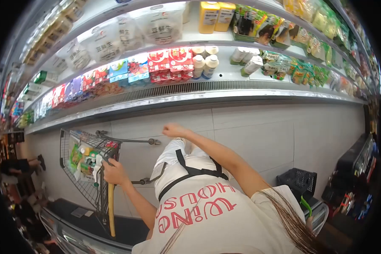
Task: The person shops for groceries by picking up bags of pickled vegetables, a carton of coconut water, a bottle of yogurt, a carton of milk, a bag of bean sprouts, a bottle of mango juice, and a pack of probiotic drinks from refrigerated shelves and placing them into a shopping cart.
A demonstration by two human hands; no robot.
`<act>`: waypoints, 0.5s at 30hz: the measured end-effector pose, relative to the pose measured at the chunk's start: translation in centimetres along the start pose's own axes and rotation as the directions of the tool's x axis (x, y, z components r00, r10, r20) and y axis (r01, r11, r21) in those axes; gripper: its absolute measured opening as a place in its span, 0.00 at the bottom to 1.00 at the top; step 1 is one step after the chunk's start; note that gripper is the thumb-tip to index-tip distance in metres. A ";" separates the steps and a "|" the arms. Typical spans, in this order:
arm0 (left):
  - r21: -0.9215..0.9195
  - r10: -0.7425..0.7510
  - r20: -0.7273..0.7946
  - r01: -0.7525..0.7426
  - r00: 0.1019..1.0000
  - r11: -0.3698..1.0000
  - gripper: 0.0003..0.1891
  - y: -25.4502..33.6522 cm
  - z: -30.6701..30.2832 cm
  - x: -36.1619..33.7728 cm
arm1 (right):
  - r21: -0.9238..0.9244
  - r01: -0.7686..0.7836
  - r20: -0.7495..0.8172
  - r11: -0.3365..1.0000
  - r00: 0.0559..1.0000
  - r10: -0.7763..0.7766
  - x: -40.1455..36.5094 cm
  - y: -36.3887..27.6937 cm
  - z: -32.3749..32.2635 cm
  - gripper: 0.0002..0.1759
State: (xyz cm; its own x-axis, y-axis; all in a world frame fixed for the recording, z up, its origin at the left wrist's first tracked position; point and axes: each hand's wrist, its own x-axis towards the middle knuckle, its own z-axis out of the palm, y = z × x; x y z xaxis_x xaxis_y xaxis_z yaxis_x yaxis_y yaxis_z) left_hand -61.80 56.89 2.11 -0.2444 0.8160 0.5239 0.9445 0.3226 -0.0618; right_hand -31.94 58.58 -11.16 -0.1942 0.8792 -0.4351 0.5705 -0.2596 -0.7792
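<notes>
My left hand (pixel 115 172) is closed around the handle (pixel 111 207) of a wire shopping cart (pixel 82 186), left of my body. Packaged groceries (pixel 86 158) lie in the cart, among them green and white packs; their kinds are too small to make out. My right hand (pixel 173 130) hangs over the floor in front of my legs. Its fingers are curled in, no object shows in them, and it touches nothing. The chilled shelf's lower edge runs beyond it.
Chilled shelves (pixel 156 99) curve across the front, with red cartons (pixel 169 63), white bottles (pixel 210 65), yellow jugs (pixel 208 17) and bagged greens (pixel 302 74). A black basket (pixel 297 181) stands at my right. Another person's legs (pixel 23 165) show at far left.
</notes>
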 end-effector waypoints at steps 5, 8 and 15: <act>-0.098 0.012 -0.090 -0.021 0.996 0.995 0.13 -0.5 1.0 1.7 | 0.357 -0.263 0.057 0.896 0.964 0.260 -1.6 4.3 -2.3 0.18; -0.128 -0.024 -0.060 0.017 0.998 0.992 0.12 -0.9 1.0 2.6 | 0.458 -0.367 0.102 0.809 0.926 0.363 -1.7 5.0 -2.5 0.19; -0.176 -0.044 0.003 0.044 0.999 0.983 0.12 -2.5 3.1 4.6 | 0.475 -0.412 0.103 0.778 0.904 0.415 3.3 4.4 -2.7 0.14</act>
State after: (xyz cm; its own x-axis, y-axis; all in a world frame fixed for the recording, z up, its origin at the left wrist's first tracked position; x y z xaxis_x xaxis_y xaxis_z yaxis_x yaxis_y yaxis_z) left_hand -65.99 61.34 2.02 -0.2867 0.8022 0.5238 0.9567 0.2688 0.1120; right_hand -27.90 61.44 -14.80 -0.0206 0.6458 -0.7633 0.1449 -0.7534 -0.6414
